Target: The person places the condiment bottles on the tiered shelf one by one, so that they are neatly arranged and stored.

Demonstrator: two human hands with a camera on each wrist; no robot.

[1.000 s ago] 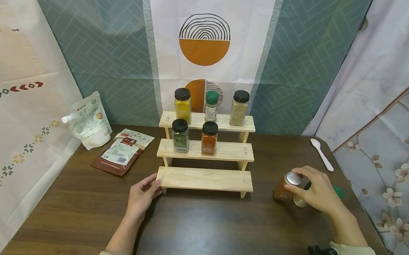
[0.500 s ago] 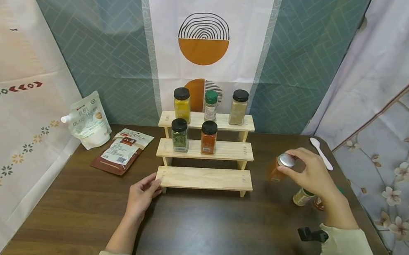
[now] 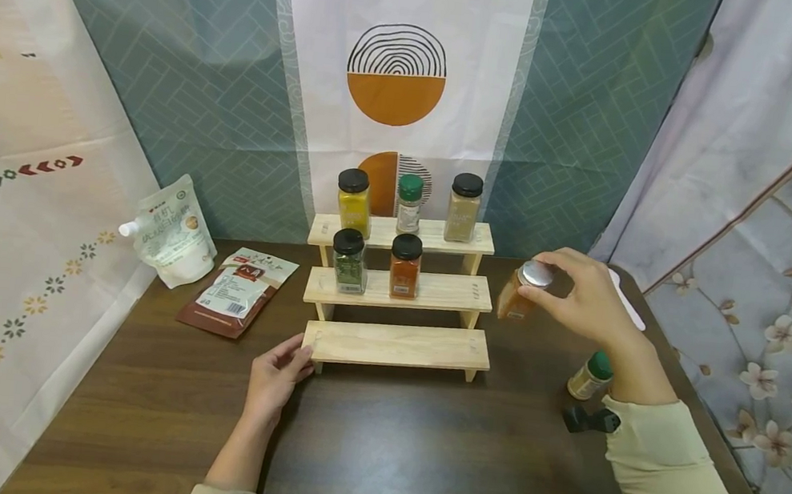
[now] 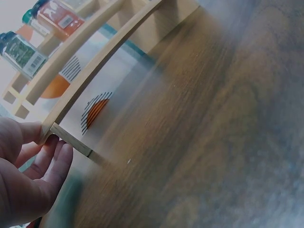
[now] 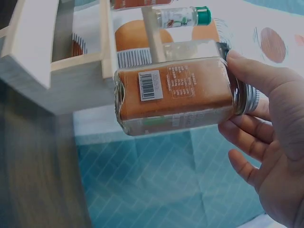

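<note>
My right hand (image 3: 582, 295) pinches the silver lid of a glass spice jar (image 3: 514, 298) filled with orange-brown powder. The jar is off the table, slightly tilted, just right of the three-tier wooden rack (image 3: 396, 345). In the right wrist view its barcode label (image 5: 150, 86) shows, with thumb and fingers at the lid. My left hand (image 3: 273, 379) grips the left end of the rack's lowest step, thumb against the board in the left wrist view. Black-lidded jars of green herbs (image 3: 349, 270) and red-orange spice (image 3: 404, 272) stand on the middle step.
On the top step stand a yellow jar (image 3: 354, 209), a green-capped bottle (image 3: 409, 210) and a tan jar (image 3: 462, 215). A small green-capped bottle (image 3: 588, 377) is near the right forearm, by a white spoon (image 3: 629, 304). A spouted pouch (image 3: 176, 236) and brown packet (image 3: 239, 295) lie left.
My right hand has lifted the silver-lidded jar and carried it left and away from me toward the rack, leaving the small green-capped bottle behind. My left hand has stayed on the rack.
</note>
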